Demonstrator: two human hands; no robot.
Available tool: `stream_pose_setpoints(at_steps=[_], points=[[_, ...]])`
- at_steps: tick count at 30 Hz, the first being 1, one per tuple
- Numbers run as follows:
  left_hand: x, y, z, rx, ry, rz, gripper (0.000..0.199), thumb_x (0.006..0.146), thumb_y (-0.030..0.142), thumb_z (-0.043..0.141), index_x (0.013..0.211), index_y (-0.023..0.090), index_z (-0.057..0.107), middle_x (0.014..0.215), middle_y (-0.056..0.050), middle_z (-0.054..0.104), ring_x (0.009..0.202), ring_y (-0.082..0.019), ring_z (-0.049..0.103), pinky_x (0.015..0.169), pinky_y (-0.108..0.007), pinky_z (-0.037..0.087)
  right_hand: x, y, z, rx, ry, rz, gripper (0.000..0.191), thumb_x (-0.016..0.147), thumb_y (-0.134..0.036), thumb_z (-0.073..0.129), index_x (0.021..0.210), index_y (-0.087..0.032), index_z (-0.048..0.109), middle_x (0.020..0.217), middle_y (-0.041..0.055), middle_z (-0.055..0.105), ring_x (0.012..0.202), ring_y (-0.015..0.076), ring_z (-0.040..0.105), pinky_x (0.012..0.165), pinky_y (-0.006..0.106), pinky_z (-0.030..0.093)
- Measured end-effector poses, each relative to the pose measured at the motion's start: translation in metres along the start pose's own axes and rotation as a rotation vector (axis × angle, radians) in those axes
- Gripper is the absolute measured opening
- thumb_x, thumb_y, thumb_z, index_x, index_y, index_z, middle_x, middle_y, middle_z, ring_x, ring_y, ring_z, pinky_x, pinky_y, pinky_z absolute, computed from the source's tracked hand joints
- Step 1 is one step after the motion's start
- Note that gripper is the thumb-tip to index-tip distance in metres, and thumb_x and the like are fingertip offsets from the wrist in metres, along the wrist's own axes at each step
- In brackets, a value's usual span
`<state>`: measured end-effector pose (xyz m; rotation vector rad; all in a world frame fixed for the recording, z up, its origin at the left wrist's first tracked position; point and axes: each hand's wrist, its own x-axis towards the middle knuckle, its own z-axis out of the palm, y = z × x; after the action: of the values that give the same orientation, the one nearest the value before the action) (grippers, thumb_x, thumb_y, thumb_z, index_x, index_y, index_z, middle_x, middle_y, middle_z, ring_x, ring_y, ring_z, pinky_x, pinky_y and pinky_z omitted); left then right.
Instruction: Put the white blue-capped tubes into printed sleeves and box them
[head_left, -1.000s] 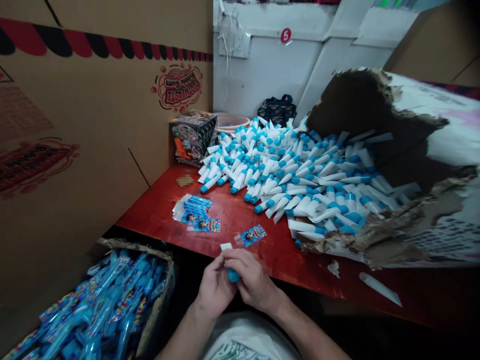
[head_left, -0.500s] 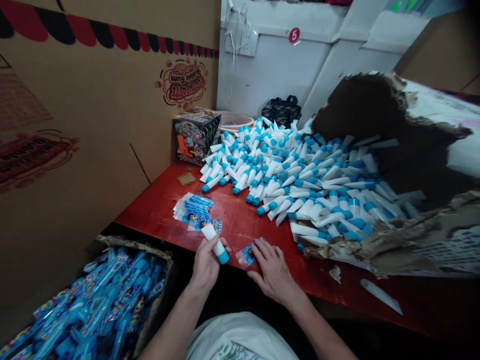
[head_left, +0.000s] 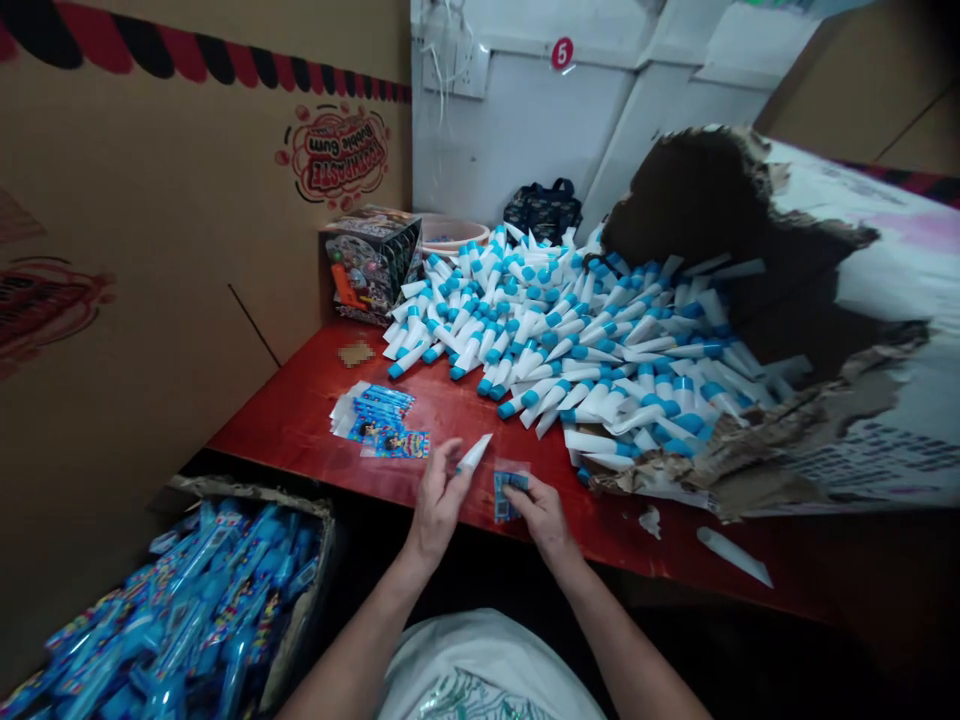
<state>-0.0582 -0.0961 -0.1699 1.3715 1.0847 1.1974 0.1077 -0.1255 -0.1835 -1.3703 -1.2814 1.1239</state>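
A white tube with a blue cap [head_left: 475, 453] is gripped in my left hand [head_left: 439, 497], its flat end pointing up and right. In my right hand [head_left: 544, 517] is a small blue printed sticker [head_left: 508, 494] with a clear border, pinched by the fingers just right of the tube. The two hands are close together but apart, over the near edge of the red table [head_left: 300, 400]. Left of them lies a fanned stack of blue printed stickers [head_left: 382, 418]. Beyond spreads a big heap of white tubes with blue caps [head_left: 540, 330].
A torn cardboard box [head_left: 757, 440] lies on its side at the right, tubes spilling from it. One loose tube [head_left: 733, 556] lies near the front edge. At lower left, a carton holds blue packaged items [head_left: 187, 610]. A printed box [head_left: 371, 262] and pink basin [head_left: 452, 234] stand behind.
My right hand has lifted the sticker off the table. My left hand has turned the tube so its flat end points up and right, towards the sticker. The view has shifted slightly.
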Motion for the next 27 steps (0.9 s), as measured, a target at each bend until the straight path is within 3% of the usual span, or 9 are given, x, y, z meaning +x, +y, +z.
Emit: stream_pose_setpoints(at_steps=[2,4,8,10,14,16,23,25,27], points=[[-0.012,0.009,0.000,-0.031,-0.131,-0.033,0.029,0.084,0.032,0.055,0.111,0.020,0.057,0.109,-0.008,0.062,0.099,-0.021,0.058,0.087,-0.033,0.043,0.004,-0.009,0.009,-0.015,-0.081,-0.004,0.026,0.080,-0.040,0.055,0.082,-0.017,0.066,0.066,-0.0009,0.059,0.057,0.0115,0.051,0.053,0.022,0.043],[-0.017,0.014,0.001,-0.048,-0.135,-0.056,0.018,0.083,0.031,0.056,0.095,0.019,0.062,0.093,-0.004,0.064,0.087,-0.019,0.058,0.080,-0.030,0.044,0.005,-0.016,0.018,-0.062,-0.134,-0.040,0.022,0.079,-0.037,0.055,0.075,-0.017,0.064,0.064,-0.0020,0.055,0.059,0.0108,0.049,0.054,0.021,0.041],[-0.011,0.007,-0.003,-0.174,0.122,-0.081,0.013,0.081,0.031,0.059,0.077,0.019,0.061,0.074,0.001,0.059,0.072,-0.014,0.053,0.072,-0.026,0.041,0.006,-0.013,0.029,-0.042,-0.171,-0.005,0.024,0.077,-0.040,0.056,0.076,-0.017,0.061,0.063,-0.0036,0.051,0.058,0.0101,0.046,0.055,0.021,0.038],[-0.008,0.001,-0.006,-0.259,0.162,-0.118,0.013,0.080,0.032,0.060,0.079,0.019,0.061,0.072,0.002,0.058,0.069,-0.013,0.051,0.069,-0.025,0.040,0.007,-0.008,0.029,-0.029,-0.164,0.025,0.027,0.077,-0.043,0.056,0.072,-0.017,0.058,0.060,-0.0044,0.048,0.055,0.0094,0.042,0.053,0.020,0.034],[-0.009,-0.004,-0.008,-0.353,-0.033,-0.239,0.018,0.078,0.035,0.063,0.079,0.017,0.062,0.068,0.002,0.056,0.063,-0.012,0.049,0.061,-0.024,0.038,0.009,-0.009,0.028,-0.097,-0.124,-0.002,0.031,0.076,-0.045,0.057,0.062,-0.018,0.053,0.057,-0.0049,0.043,0.056,0.0090,0.039,0.052,0.020,0.030],[-0.012,-0.003,-0.008,-0.359,-0.043,-0.260,0.020,0.077,0.036,0.064,0.071,0.017,0.059,0.064,0.003,0.052,0.059,-0.011,0.046,0.056,-0.023,0.036,0.009,-0.013,0.030,-0.160,-0.111,-0.027,0.036,0.078,-0.046,0.055,0.058,-0.018,0.050,0.056,-0.0049,0.040,0.057,0.0087,0.037,0.052,0.020,0.028],[-0.013,-0.007,-0.010,-0.527,0.250,-0.318,0.029,0.074,0.040,0.067,0.063,0.018,0.052,0.053,0.005,0.046,0.045,-0.008,0.040,0.042,-0.021,0.031,0.013,-0.026,0.042,-0.132,-0.277,-0.011,0.046,0.085,-0.055,0.046,0.059,-0.017,0.053,0.052,-0.0047,0.041,0.049,0.0081,0.036,0.048,0.021,0.028],[-0.009,-0.009,-0.015,-0.620,0.341,-0.361,0.030,0.073,0.041,0.068,0.065,0.018,0.051,0.050,0.006,0.044,0.040,-0.007,0.038,0.037,-0.021,0.028,0.019,-0.031,0.041,-0.230,-0.219,-0.074,0.046,0.088,-0.053,0.042,0.064,-0.017,0.056,0.056,-0.0032,0.046,0.053,0.0097,0.043,0.052,0.021,0.033],[-0.005,-0.009,-0.021,-0.681,0.406,-0.393,0.031,0.073,0.042,0.068,0.066,0.018,0.050,0.048,0.007,0.044,0.036,-0.008,0.037,0.034,-0.021,0.026,0.029,-0.036,0.040,-0.469,-0.073,-0.174,0.039,0.090,-0.049,0.041,0.079,-0.018,0.062,0.071,0.0010,0.056,0.066,0.0136,0.052,0.063,0.024,0.040]])
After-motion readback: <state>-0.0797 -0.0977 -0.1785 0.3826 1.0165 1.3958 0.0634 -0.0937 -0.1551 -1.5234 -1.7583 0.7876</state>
